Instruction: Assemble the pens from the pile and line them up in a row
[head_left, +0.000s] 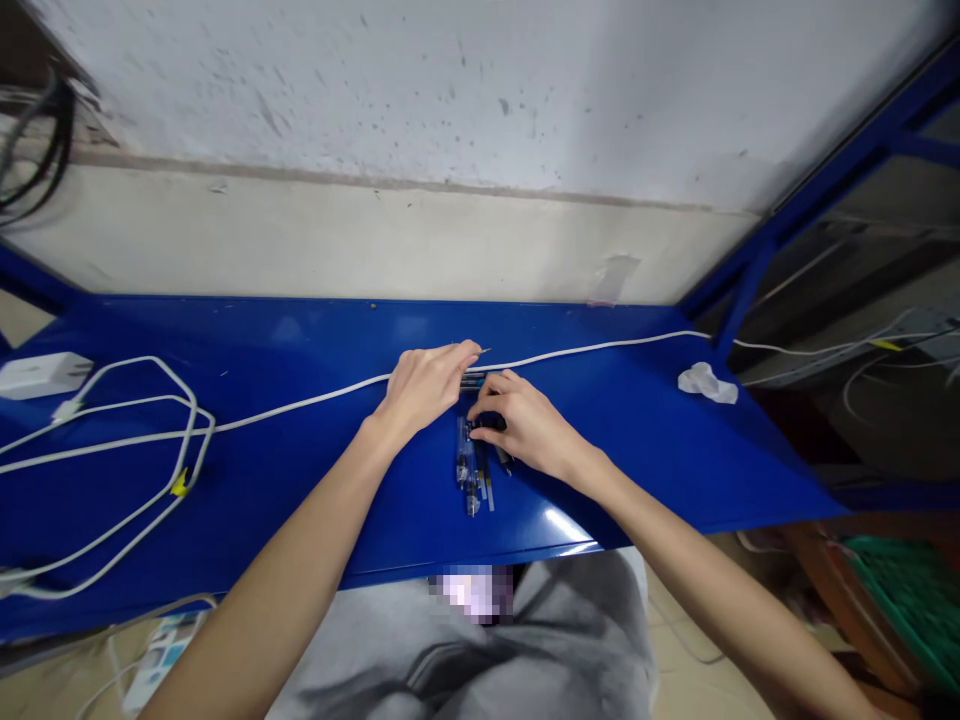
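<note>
Several clear and dark pen parts (466, 470) lie in a small pile at the middle of the blue shelf. Over the pile's upper right side, my right hand (525, 422) has its fingers curled in, with a black piece (491, 420) between thumb and fingers. My left hand (431, 385) rests beyond the pile, fingers bent together, and a thin pointed tip (484, 351) sticks out past them. Between the two hands lie thin dark rods (472, 380), partly hidden by the fingers. Two thin refill-like tubes (487, 485) point toward the shelf's front edge.
A white cable (300, 403) crosses the blue shelf (615, 430) and passes behind my hands. Looped cables and a white charger (45, 375) sit at the left. Crumpled white paper (707, 383) lies at the right. Behind stands a wall (450, 240).
</note>
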